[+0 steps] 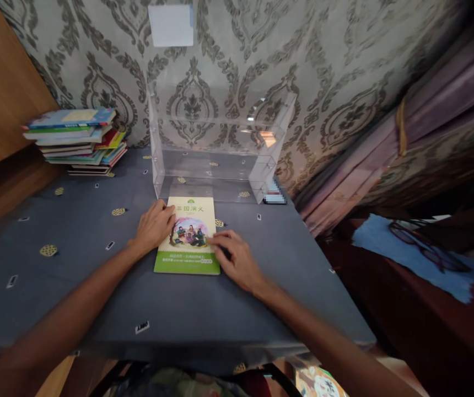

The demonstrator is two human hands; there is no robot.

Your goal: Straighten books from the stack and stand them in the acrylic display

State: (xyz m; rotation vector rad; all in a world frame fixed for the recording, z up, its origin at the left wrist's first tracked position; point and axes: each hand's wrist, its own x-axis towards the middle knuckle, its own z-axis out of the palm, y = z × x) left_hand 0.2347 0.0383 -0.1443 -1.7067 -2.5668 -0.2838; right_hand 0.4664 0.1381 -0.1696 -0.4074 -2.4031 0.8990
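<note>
A book (191, 263) with a cream and green cover lies face up on the table, its title in Chinese characters above a picture of seated figures under a pink tree. My left hand (154, 225) grips its left edge, fingers curled and the fingertips partly hidden. At the right edge, my right hand (237, 259) has its fingers bent, with the index finger and thumb on the book's side. Just beyond the book's top edge stands a clear plastic shelf rack (206, 190) with nothing visible on its tiers.
A stack of books (77, 140) stands at the back left beside a wooden panel (5, 82). A phone-like object (275, 193), partly blurred, lies right of the rack. Dark blue patterned cloth covers the table (75, 298). Glasses (427, 248) rest on a blue cloth (380, 242) farther right.
</note>
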